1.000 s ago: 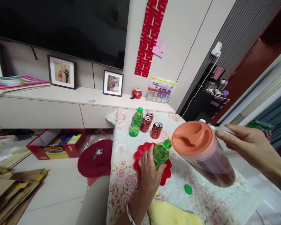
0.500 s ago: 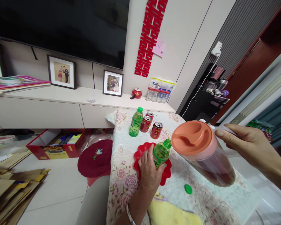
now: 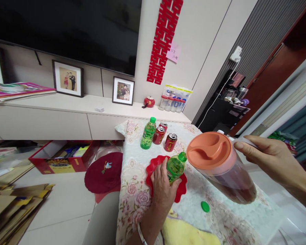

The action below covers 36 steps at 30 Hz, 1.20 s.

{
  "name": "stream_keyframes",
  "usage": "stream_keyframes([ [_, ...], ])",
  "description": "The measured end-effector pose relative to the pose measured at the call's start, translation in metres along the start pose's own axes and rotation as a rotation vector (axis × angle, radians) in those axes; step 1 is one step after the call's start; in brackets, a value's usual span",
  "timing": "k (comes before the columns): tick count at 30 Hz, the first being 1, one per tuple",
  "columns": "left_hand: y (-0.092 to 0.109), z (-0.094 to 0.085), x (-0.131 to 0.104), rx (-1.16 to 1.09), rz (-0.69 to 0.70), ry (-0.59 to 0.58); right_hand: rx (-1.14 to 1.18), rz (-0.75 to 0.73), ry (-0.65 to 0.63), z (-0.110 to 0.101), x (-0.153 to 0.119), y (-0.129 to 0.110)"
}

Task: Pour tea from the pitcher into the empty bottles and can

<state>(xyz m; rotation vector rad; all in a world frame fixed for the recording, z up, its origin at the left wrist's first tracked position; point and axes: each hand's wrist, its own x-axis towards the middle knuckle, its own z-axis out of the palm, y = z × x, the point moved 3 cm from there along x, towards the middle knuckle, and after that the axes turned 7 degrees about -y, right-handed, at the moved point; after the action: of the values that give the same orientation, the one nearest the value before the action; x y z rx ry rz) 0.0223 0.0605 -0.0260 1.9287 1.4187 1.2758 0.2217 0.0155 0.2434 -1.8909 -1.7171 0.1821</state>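
My left hand (image 3: 163,185) is closed around a green plastic bottle (image 3: 175,166) without its cap, standing in a scalloped red plate (image 3: 181,194). With my right hand (image 3: 267,156) I grip the handle of a clear pitcher (image 3: 234,182) that has an orange lid (image 3: 209,149) and dark liquid inside. The pitcher is tilted toward the bottle, its lid edge close to the bottle's mouth; whether liquid flows I cannot tell. A loose green cap (image 3: 205,206) lies on the tablecloth below the pitcher.
Behind the plate stand a capped green bottle (image 3: 148,134) and red cans (image 3: 170,142). A yellow cloth (image 3: 188,233) lies at the near table edge. Left of the flowered tablecloth (image 3: 132,170) is a stool with a dark red cover (image 3: 104,173); a white cabinet (image 3: 53,119) runs behind.
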Motion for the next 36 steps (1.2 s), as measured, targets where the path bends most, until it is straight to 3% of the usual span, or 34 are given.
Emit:
stream_keyframes([
  [36, 0.001, -0.0001, 0.0022, -0.017, -0.009, -0.025, -0.009, 0.022, 0.0, 0.0002, 0.0014, 0.0007],
])
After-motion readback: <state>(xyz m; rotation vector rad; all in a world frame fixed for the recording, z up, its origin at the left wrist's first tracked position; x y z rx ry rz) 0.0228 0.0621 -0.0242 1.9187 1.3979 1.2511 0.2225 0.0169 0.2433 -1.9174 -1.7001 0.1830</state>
